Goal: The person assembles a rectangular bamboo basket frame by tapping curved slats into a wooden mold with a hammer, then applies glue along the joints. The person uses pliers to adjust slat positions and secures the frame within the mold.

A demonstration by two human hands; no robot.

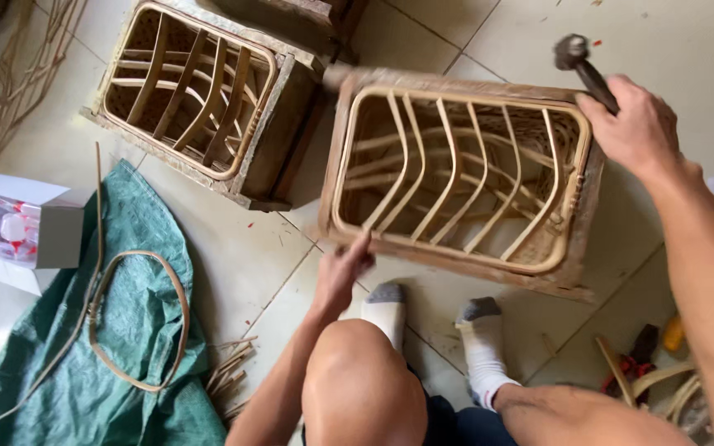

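Rattan ribs fill the square wooden-framed basket (460, 177) at centre; left hand (342, 272) grips its rim at 7 o'clock, right hand (634, 124) closes around dark metal hammer (584, 70) at 2 o'clock

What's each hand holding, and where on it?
Right hand grips a dark metal-headed hammer by its handle, head raised. Left hand holds the near rim of the wooden box mould with a woven rattan frame.
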